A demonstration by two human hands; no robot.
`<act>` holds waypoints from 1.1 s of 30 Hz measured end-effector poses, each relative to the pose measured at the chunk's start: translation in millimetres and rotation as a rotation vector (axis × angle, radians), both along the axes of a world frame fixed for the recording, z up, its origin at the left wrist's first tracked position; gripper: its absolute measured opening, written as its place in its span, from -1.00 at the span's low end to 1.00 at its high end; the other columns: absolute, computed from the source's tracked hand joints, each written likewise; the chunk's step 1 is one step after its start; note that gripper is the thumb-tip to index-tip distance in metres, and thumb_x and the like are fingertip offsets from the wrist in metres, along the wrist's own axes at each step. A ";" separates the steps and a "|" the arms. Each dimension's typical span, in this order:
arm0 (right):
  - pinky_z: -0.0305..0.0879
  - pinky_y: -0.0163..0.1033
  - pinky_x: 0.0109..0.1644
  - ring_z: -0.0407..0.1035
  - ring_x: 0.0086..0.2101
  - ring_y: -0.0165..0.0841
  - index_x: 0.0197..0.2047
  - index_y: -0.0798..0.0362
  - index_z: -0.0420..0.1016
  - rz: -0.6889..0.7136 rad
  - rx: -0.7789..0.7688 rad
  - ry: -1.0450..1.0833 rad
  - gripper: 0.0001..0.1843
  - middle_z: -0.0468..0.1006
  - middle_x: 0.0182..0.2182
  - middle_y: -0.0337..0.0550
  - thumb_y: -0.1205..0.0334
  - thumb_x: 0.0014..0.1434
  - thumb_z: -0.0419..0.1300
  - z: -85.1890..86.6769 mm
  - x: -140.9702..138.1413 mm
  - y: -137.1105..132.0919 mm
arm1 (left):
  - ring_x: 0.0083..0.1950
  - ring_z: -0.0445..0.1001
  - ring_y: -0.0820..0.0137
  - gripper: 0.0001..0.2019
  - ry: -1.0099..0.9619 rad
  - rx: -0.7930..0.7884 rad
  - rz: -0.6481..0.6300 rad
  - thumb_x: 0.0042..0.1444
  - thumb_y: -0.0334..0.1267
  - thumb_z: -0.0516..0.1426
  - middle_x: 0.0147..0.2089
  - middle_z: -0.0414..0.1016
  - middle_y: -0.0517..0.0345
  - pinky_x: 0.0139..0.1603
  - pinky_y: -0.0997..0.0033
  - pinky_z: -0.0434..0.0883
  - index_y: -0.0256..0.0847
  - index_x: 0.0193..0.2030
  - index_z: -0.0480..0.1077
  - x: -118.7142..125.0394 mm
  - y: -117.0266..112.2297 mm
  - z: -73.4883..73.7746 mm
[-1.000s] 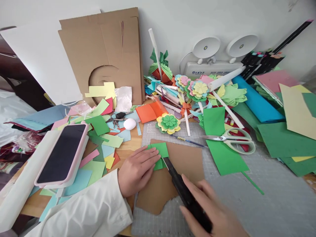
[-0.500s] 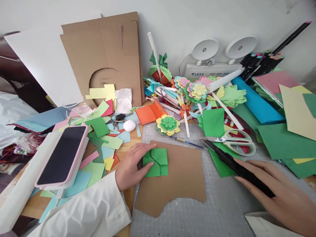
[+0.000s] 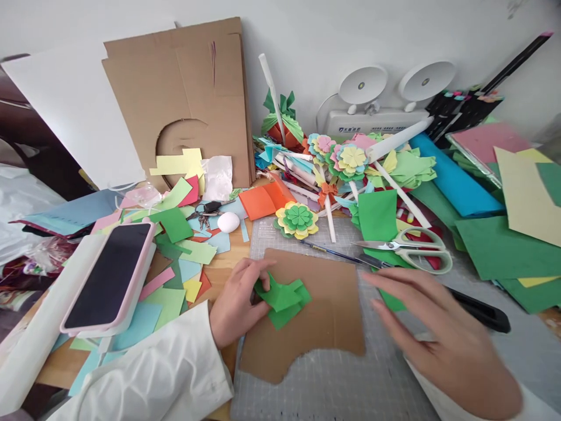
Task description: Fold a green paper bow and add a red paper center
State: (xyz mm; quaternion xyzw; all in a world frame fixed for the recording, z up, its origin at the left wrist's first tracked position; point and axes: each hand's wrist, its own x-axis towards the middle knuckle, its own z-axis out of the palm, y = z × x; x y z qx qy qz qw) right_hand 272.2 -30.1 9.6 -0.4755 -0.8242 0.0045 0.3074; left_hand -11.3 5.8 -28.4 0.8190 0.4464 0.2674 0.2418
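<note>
Between the thumb and fingers of my left hand [image 3: 242, 301] is the left edge of a green folded paper [image 3: 283, 297] with slits cut in it. Its flaps stand crumpled above a brown cardboard piece [image 3: 322, 310] on the grey cutting mat [image 3: 337, 389]. My right hand [image 3: 442, 339] is in the air to the right of the cardboard, fingers apart and slightly blurred, holding nothing. Behind and partly under that hand in view lies a black utility knife [image 3: 480, 307] on the mat. White-handled scissors [image 3: 423, 251] rest just beyond it, over green paper [image 3: 379, 216].
A pen [image 3: 326, 251] lies along the cardboard's far edge. Layered paper flowers [image 3: 298, 219] and rolled paper sticks crowd the back. On the left are a phone [image 3: 109, 278], paper scraps, keys [image 3: 205, 216] and a white egg-shaped object [image 3: 228, 222]. Cardboard sheets [image 3: 175, 76] lean on the wall.
My right hand has let go of the utility knife, which now lies on the mat, and has moved left. My left hand has lifted the green paper, which was flat before.
</note>
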 end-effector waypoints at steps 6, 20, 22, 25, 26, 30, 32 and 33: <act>0.36 -0.07 0.02 0.31 -0.03 -0.20 0.11 0.16 0.32 0.414 -0.234 -0.001 -0.64 0.44 -0.03 0.05 0.42 0.25 0.00 -20.8 -57.9 12.6 | -0.18 0.35 0.27 -0.84 0.187 0.244 -0.149 0.11 -0.43 0.09 -0.30 0.47 0.10 -0.12 0.21 0.29 -0.20 -0.19 0.42 0.3 -2.9 3.1; 0.36 0.01 0.01 0.27 0.02 -0.17 0.05 0.12 0.42 0.487 -0.242 0.017 -0.62 0.45 0.01 0.03 0.47 0.18 0.03 -46.1 -60.4 14.3 | 0.11 0.29 0.05 -0.56 0.275 0.163 -0.147 0.13 -0.11 0.15 0.15 0.29 -0.15 0.06 -0.01 0.25 -0.15 0.14 0.32 -14.7 5.8 10.5; 0.34 0.02 0.02 0.26 0.03 -0.16 0.04 0.11 0.42 0.485 -0.242 0.051 -0.62 0.42 0.03 0.05 0.49 0.18 0.03 -47.8 -59.3 14.3 | 0.13 0.26 0.05 -0.52 0.253 0.094 -0.120 0.09 -0.09 0.18 0.13 0.29 -0.15 0.09 0.00 0.25 -0.19 0.13 0.30 -12.8 6.5 9.9; 0.33 0.02 0.02 0.28 0.00 -0.17 0.04 0.06 0.43 0.448 -0.257 0.128 -0.63 0.41 0.01 0.04 0.46 0.20 0.02 -47.3 -58.6 14.4 | 0.09 0.30 0.13 -0.66 0.169 0.025 -0.137 0.07 -0.15 0.22 0.05 0.34 -0.08 0.09 0.07 0.27 -0.20 -0.03 0.35 -9.8 7.0 11.8; 0.32 0.01 0.03 0.29 -0.01 -0.18 0.05 0.05 0.41 0.424 -0.274 0.158 -0.64 0.42 -0.01 0.03 0.44 0.21 0.03 -46.5 -58.8 14.5 | 0.05 0.32 0.16 -0.70 0.139 0.007 -0.131 0.05 -0.18 0.23 0.00 0.38 -0.05 0.06 0.10 0.29 -0.21 -0.09 0.34 -8.7 6.5 12.8; 0.35 -0.05 0.02 0.30 -0.02 -0.20 0.14 0.05 0.29 0.326 -0.369 0.297 -0.59 0.41 -0.04 0.02 0.30 0.22 0.12 -40.5 -60.6 14.0 | -0.26 0.39 0.35 -0.81 0.028 -0.106 -0.102 0.05 -0.28 0.22 -0.29 0.42 0.13 -0.23 0.34 0.39 -0.20 -0.24 0.28 -2.5 0.3 19.3; 0.40 -0.13 -0.09 0.35 -0.11 -0.25 0.05 0.04 0.34 0.321 -0.360 0.379 -0.68 0.44 -0.14 -0.03 0.33 0.21 0.13 -36.0 -60.5 13.2 | -0.33 0.38 0.41 -0.87 -0.064 -0.094 -0.120 0.10 -0.33 0.18 -0.34 0.41 0.16 -0.33 0.42 0.37 -0.19 -0.27 0.26 1.9 -3.3 25.2; 0.40 -0.16 -0.15 0.37 -0.18 -0.28 -0.03 0.03 0.38 0.336 -0.318 0.417 -0.74 0.45 -0.20 -0.06 0.38 0.21 0.11 -33.6 -59.8 12.8 | -0.33 0.39 0.42 -0.90 -0.117 -0.045 -0.143 0.13 -0.36 0.15 -0.33 0.42 0.15 -0.32 0.43 0.37 -0.19 -0.27 0.26 4.4 -4.5 28.7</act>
